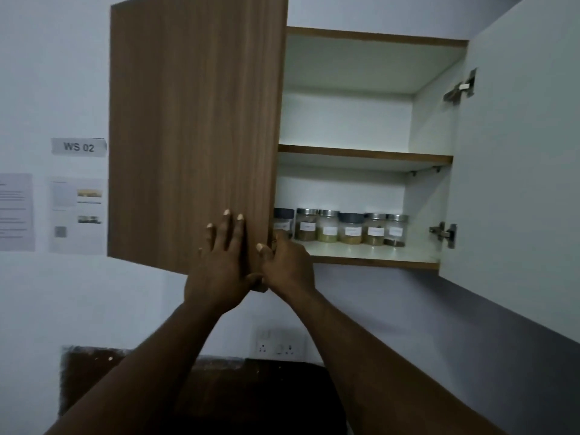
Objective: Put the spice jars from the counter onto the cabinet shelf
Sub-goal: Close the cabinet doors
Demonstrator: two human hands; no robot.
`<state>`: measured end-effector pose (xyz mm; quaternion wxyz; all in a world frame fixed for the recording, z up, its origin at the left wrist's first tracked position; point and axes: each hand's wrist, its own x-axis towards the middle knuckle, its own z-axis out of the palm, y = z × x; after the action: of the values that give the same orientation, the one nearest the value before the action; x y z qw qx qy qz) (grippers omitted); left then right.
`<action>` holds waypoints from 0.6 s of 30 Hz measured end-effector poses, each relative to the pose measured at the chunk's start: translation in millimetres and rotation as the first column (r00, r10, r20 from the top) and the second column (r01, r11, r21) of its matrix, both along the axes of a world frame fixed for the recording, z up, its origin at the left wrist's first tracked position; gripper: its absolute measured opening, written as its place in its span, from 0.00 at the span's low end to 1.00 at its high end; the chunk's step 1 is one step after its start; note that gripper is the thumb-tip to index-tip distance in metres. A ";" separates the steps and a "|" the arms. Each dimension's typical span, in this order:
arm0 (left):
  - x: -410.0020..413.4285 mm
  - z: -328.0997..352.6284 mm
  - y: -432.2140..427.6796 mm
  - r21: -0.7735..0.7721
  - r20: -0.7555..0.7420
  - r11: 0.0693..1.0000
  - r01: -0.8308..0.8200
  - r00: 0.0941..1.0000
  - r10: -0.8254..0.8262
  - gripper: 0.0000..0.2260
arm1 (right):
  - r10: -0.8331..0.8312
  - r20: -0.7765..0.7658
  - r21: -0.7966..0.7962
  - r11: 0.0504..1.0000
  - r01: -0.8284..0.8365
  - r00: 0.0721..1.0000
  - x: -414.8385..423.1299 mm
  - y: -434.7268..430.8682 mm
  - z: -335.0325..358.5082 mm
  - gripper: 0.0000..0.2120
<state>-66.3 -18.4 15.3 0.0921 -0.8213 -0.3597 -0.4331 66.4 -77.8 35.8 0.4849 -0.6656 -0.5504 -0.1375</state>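
Note:
Several spice jars [342, 229] with white labels and dark or metal lids stand in a row on the lower cabinet shelf [376, 257]. The leftmost jar [284, 222] is partly hidden behind the left wooden door [194, 130]. My left hand [219, 265] lies flat against the outer face of that door near its lower right corner, fingers spread. My right hand [288, 265] curls around the door's lower right edge, just in front of the leftmost jar. Neither hand holds a jar.
The right cabinet door [518, 167] stands wide open, white inside, with two metal hinges [444, 233]. The upper shelf [364, 153] holds nothing visible. Papers and a "WS 02" sign [78, 146] hang on the left wall. A wall socket [279, 343] sits above the dark counter [251, 387].

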 end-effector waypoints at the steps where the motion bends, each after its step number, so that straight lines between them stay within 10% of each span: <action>1: 2.8 4.6 5.5 0.019 -0.013 1.000 -0.019 1.000 0.020 0.56 | 0.014 0.002 -0.007 1.000 -0.014 1.000 4.3 4.1 1.3 0.14; 18: 85.8 18.3 59.9 0.049 -0.059 0.987 -0.156 0.986 0.158 0.47 | -0.161 0.160 0.035 0.987 0.158 0.974 65.6 62.7 -1.8 0.24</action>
<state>19.5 41.5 33.6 0.1552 -0.8013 -0.4105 -0.4065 132.0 -15.2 34.0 0.4330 -0.6889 -0.5314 -0.2357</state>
